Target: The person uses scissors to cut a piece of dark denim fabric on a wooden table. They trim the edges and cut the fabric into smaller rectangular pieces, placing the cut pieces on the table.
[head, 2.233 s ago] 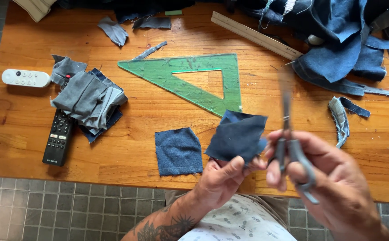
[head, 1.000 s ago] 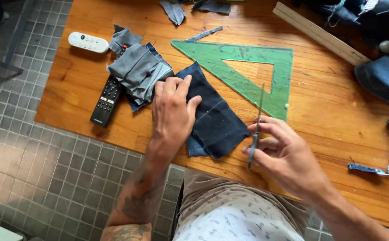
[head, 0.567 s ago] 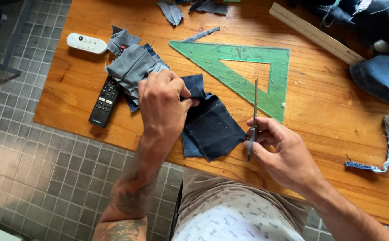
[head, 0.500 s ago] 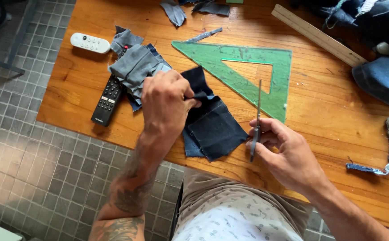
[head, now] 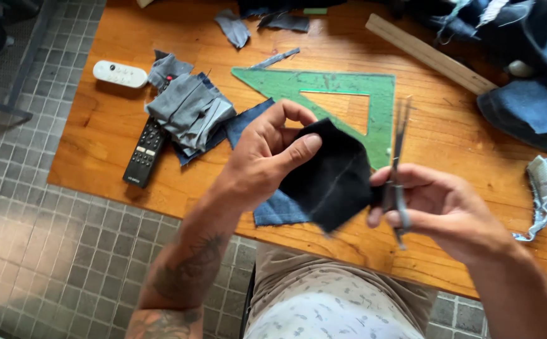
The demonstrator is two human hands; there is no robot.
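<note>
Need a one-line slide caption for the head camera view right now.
Left hand lifts a dark denim square above the wooden table while the right hand holds scissors upright beside it.

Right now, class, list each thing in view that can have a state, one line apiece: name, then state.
Left hand: grip shut on the dark fabric square, lifted off the table.
Right hand: grip shut on the scissors, blades up, blurred.
Blue fabric square: flat on the wooden table.
Grey fabric pile: folded, lying over the black remote.
Green set square: lying flat.
White remote: lying flat.
</note>
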